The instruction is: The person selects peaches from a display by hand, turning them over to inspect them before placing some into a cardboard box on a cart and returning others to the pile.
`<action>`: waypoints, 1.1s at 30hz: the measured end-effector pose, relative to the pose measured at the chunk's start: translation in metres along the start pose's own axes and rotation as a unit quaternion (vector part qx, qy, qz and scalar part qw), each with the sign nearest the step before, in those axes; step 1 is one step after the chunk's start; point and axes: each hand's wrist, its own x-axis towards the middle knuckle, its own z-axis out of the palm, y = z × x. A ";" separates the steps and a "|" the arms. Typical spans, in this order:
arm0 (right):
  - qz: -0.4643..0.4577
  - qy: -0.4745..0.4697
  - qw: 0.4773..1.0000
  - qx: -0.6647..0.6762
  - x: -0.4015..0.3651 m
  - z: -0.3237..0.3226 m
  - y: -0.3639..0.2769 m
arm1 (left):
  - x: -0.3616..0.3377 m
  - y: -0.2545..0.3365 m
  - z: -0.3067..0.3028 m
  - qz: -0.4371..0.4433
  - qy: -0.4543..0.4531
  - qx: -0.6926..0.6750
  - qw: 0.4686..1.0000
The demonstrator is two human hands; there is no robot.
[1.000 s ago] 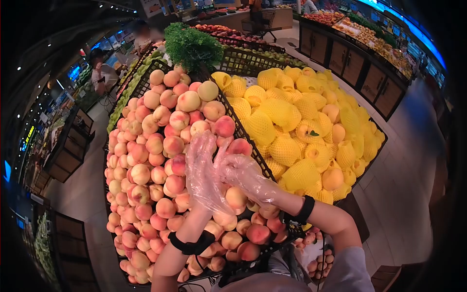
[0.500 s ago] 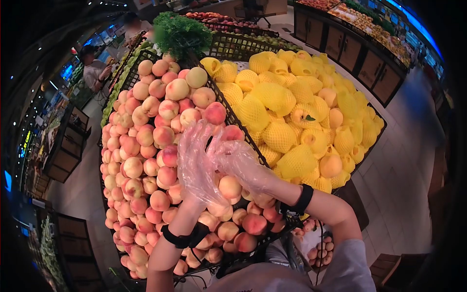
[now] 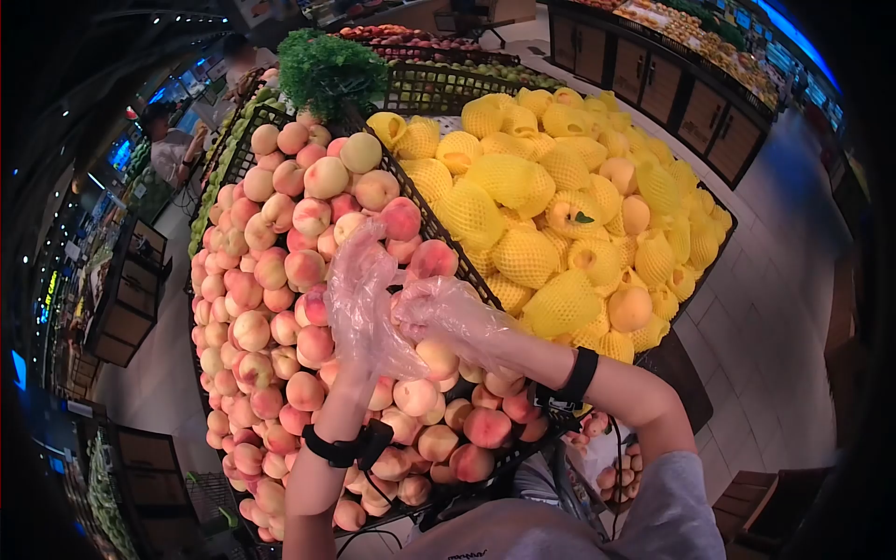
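A loose, clear plastic glove covers my left hand point(image 3: 362, 294), which is over the heaped peaches point(image 3: 250, 331) with its fingers stretched out. My right hand point(image 3: 443, 313), in a similar glove, has its fingers curled in against the thumb side of the left glove. What the right fingers pinch, if anything, is hidden. One peach point(image 3: 436, 357) lies just below the two hands, and another peach point(image 3: 434, 259) shows just above the right hand. Dark bands are strapped around both wrists.
To the right, a dark crate divider point(image 3: 448, 238) separates the peaches from fruit in yellow foam nets point(image 3: 518, 257). Green foliage point(image 3: 331, 75) stands at the far end. Two people are at the upper left. Wooden cabinets point(image 3: 653, 79) stand beyond the aisle at upper right.
My right fingers, stretched across the left hand before, are now curled in at its thumb side. The left hand stays stretched out. The whole view has shifted slightly.
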 end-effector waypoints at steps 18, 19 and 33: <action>-0.046 0.093 0.994 -0.039 -0.036 -0.032 -0.013 | 0.089 -0.083 0.025 -0.108 0.010 0.546 0.830; -0.045 0.101 0.992 -0.059 -0.036 -0.036 -0.013 | 0.089 -0.083 0.024 -0.103 0.015 0.546 0.832; -0.143 0.002 0.982 -0.120 -0.029 -0.005 -0.034 | -0.001 0.013 -0.003 -0.017 -0.044 0.083 0.995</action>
